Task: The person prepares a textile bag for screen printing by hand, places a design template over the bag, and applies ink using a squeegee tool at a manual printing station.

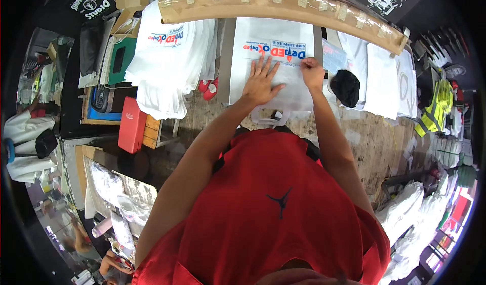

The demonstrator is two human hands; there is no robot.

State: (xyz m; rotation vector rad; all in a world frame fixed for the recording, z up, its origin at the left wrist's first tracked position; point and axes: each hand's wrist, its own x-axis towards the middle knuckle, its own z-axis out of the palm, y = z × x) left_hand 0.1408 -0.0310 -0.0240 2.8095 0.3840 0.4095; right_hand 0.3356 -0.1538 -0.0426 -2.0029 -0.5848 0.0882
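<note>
A white bag [276,29] with blue and red print lies flat on a grey board [226,57] in front of me, its handle loop [259,119] hanging over the near edge. My left hand [260,85] rests flat on the bag with fingers spread, just below the print. At the bag's right edge, beside the print, my right hand [312,73] is closed in a pinch. What sits between those fingertips is too small to make out. A faint straight line crosses the bag under the print.
Left of the board, a stack of printed white bags [162,72] droops over the table edge. A long brown cardboard-like bar [283,4] spans the far side. On the right are a black cloth bundle [345,88] and white sheets [380,82]. A red case [132,125] stands at lower left.
</note>
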